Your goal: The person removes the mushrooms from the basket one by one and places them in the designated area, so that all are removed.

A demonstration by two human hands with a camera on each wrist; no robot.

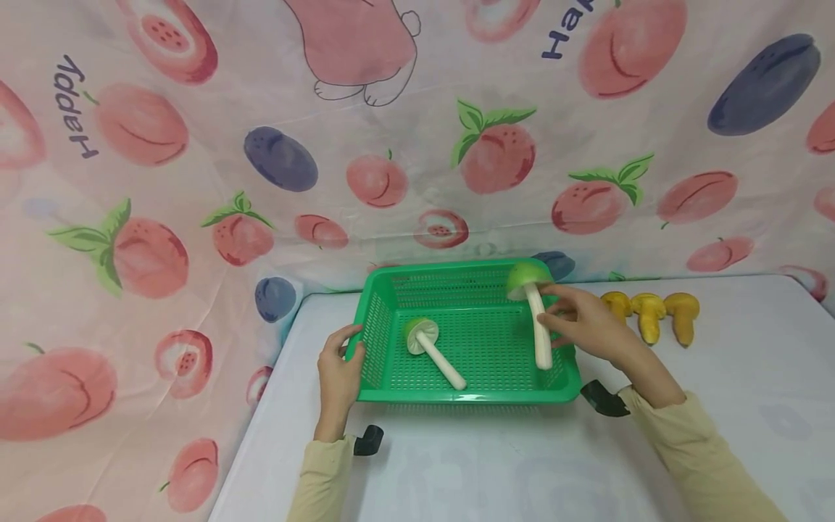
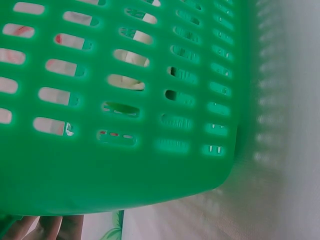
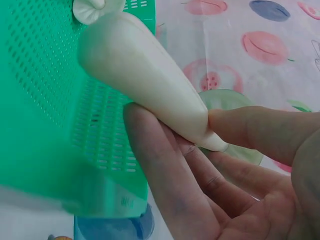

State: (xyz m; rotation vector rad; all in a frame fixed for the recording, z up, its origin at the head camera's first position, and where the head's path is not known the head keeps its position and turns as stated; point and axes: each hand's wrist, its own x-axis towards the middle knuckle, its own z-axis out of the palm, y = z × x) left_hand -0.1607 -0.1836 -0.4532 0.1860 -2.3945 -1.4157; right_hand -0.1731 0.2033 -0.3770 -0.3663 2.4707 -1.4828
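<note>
A green plastic basket with slotted walls stands on the white-covered table. My left hand grips its left rim; in the left wrist view the slotted wall hides most of that hand. Above the basket's right end, my right hand pinches the white stem of a green-capped mushroom between thumb and fingers. The stem's thick end points toward the basket in the right wrist view, cap beyond the fingers. Another green-capped mushroom lies on the basket floor, left of the middle.
Right of the basket, behind my right forearm, three yellow mushrooms lie in a row. A fruit-print cloth hangs behind the table and along its left side. Black pieces are attached at both wrists.
</note>
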